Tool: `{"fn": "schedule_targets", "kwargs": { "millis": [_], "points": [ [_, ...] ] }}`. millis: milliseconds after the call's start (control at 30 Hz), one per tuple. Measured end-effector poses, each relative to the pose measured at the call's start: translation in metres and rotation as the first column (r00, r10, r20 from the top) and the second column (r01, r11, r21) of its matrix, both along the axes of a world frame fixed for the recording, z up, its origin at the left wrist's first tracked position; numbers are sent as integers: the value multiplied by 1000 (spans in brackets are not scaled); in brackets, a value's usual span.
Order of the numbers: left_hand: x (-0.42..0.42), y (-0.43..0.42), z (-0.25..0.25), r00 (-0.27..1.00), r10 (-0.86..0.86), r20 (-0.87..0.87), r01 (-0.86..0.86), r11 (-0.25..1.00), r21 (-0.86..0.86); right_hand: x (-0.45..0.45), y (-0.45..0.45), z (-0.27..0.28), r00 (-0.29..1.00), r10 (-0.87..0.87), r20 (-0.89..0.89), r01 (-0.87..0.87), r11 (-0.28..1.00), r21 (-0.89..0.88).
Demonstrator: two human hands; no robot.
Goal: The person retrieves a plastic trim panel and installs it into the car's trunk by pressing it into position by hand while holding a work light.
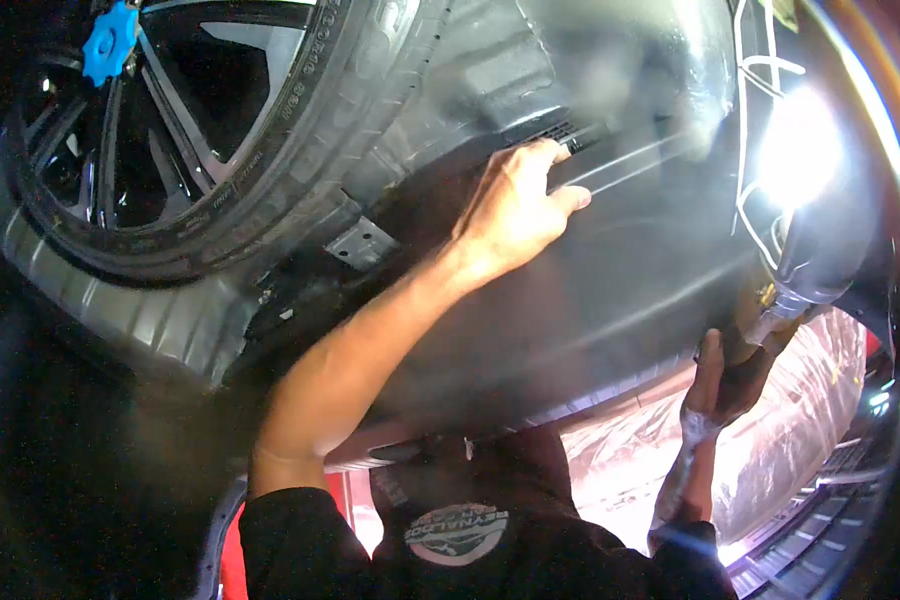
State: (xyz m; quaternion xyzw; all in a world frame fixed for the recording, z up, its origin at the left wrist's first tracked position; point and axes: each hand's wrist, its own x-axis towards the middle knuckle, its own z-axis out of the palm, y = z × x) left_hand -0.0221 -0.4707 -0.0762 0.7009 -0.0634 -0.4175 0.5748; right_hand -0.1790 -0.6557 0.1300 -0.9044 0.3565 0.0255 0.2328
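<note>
A dark grey panel (610, 280) spans the middle of the view. My left hand (520, 200) reaches up to it, touching or very near a small black mesh strip (555, 133). The thumb stands apart from the bent index finger, and I see nothing held between them; the other fingers are mostly hidden. Pale reflected streaks run across the panel beside the fingertips. At the lower right, my right hand (725, 385) is in shadow, closed around the lower end of a bright work light (798, 160). The lamp's glare washes out its shape.
A tyre (300, 150) and spoked wheel with a blue star-shaped knob (110, 43) fill the upper left. A metal bracket (362, 243) juts out beside the tyre. White cable (740, 120) hangs by the lamp. Clear plastic sheeting (790, 430) covers something behind my right arm.
</note>
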Motion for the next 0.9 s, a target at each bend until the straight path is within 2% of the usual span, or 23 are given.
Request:
{"fn": "schedule_targets", "kwargs": {
  "millis": [100, 233, 333, 433, 567, 633, 667, 700, 767, 833, 867, 900],
  "points": [
    [6, 11, -1, 983, -122, -141, 132, 989, 68, 13, 4, 4, 998, -16, -65, 15, 1000, -11],
    [12, 11, 13, 988, -86, -132, 96, 993, 71, 9, 2, 1, 1000, -18, -17, 18, 1000, 5],
    [6, 11, 9, 999, -39, -3, 40, 998, 43, 15, 9, -3, 999, -22, 42, 22, 1000, 11],
    [0, 9, 5, 983, 13, 181, -17, 1000, 20, 36, 21, -8, 989, -52, 137, 37, 993, 112],
    [9, 11, 10, 998, -36, -43, 37, 999, 26, 20, 12, -4, 993, -88, 74, 77, 987, 140],
    [19, 9, 2, 989, -82, -124, 82, 997, 1, 25, 14, -8, 994, -34, 103, 19, 988, 151],
    [27, 8, -6, 956, -188, -227, 179, 982, -60, 23, 14, -12, 986, -40, 161, 20, 992, 121],
    [25, 4, -23, 971, -203, -125, 195, 978, -80, 22, 13, -16, 975, -41, 217, 22, 996, 89],
    [48, -3, -11, 899, -308, -310, 285, 951, -120, 22, 12, -14, 980, -38, 194, 25, 997, 68],
    [27, -7, -11, 958, -191, -212, 187, 982, -39, 22, 11, -11, 984, -53, 172, 42, 997, 69],
    [17, -7, -12, 988, -122, -98, 119, 992, -31, 23, 13, -11, 981, -62, 181, 48, 996, 81],
    [19, -6, -9, 982, -134, -130, 131, 991, -30, 25, 14, -11, 979, -72, 191, 55, 994, 92]
  ]
}}
